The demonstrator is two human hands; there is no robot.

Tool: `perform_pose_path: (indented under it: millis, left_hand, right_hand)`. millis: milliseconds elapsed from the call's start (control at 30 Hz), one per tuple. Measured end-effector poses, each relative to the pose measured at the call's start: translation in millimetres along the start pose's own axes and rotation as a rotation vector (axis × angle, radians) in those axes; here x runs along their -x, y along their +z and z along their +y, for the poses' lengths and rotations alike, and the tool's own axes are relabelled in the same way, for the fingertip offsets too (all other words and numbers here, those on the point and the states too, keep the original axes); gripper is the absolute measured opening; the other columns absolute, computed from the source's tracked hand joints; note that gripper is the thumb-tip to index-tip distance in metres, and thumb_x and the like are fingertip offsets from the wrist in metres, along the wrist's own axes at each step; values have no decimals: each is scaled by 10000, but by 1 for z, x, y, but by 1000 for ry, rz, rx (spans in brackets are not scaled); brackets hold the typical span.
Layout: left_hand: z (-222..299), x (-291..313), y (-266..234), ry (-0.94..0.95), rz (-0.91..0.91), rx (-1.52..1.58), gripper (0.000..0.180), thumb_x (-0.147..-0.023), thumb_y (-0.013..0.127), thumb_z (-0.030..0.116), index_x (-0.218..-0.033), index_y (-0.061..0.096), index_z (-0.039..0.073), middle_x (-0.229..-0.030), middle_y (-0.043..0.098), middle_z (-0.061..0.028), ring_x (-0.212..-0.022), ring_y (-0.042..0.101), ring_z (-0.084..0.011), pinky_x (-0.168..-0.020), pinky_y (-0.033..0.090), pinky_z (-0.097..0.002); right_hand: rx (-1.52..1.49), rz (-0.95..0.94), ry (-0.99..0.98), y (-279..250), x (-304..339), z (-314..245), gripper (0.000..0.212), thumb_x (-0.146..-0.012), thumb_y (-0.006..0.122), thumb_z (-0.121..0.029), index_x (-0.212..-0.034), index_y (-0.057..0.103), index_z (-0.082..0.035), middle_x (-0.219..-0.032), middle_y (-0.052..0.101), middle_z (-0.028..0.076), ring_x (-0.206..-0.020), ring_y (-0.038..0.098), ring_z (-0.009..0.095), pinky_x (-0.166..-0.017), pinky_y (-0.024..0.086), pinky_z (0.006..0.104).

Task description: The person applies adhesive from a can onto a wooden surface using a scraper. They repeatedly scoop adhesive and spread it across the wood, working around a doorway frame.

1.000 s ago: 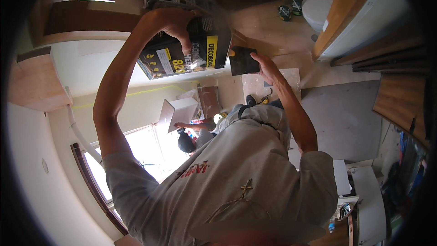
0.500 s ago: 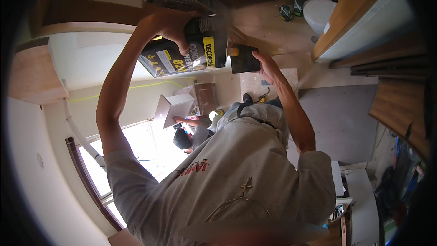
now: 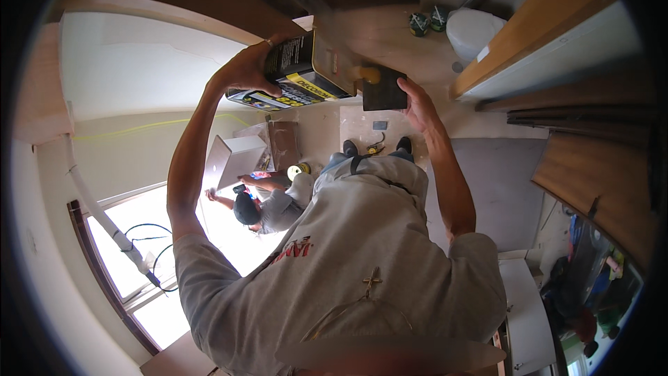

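My left hand (image 3: 249,68) is wrapped round a rectangular metal can (image 3: 300,71), black and yellow, held up in front of me and tipped to the right. At the can's right end shows an amber blob (image 3: 369,74), which looks like thick liquid coming out. It overlaps the upper left of a small dark square-sided piece (image 3: 385,92), perhaps a tub or a flat slab; I cannot tell which. My right hand (image 3: 419,103) grips this piece by its right edge, thumb on the near side. The can and the piece are side by side.
Below left, another person (image 3: 268,205) crouches by a white box-like panel (image 3: 236,160) near the bright window. A tape measure (image 3: 376,146) lies by my feet on a pale board. Two dark tins (image 3: 428,22) and a white toilet (image 3: 473,33) stand farther off. A grey sheet (image 3: 487,188) lies right.
The can has turned so its right end shows more, and the amber blob looks larger. The dark piece stays beside it. My view has shifted; both the other person's arms now show.
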State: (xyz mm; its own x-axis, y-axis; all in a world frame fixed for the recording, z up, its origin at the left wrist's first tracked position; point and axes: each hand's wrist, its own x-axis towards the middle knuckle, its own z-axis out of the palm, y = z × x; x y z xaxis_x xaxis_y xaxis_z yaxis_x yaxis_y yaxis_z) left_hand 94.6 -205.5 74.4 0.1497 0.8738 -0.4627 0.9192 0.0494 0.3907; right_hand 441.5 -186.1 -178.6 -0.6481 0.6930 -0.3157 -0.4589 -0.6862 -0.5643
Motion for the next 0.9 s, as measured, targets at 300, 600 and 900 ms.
perform_pose_path:
  millis: [300, 600, 900]
  left_hand:
    - [-74, 9, 65, 122, 165, 142, 1232, -478, 984, 103, -1564, 403, 85, -1413, 634, -194, -1333, 587, -365, -1175, 440, -433]
    - [-135, -23, 121, 322, 83, 473, 1198, -511, 982, 27, -1548, 381, 35, -1388, 607, -149, -1273, 576, -275, -1136, 458, -413]
    - [-158, -40, 125, 337, 126, 351, 1190, -506, 993, 167, -1547, 424, 82, -1392, 644, -176, -1310, 605, -346, -1126, 484, -423]
  right_hand:
    - [26, 31, 123, -17, -4, 9, 625, -1007, 664, -391, -1519, 507, -67, -1412, 618, 62, -1381, 530, 211, -1162, 413, 418]
    - [104, 194, 5, -9, -2, 30, 392, -1054, 621, -289, -1403, 586, -114, -1236, 700, 65, -1114, 697, 226, -927, 605, 475]
    - [183, 432, 44, -5, 11, 39, 569, -1018, 668, -305, -1507, 514, -60, -1489, 570, 94, -1379, 542, 228, -1142, 455, 418]
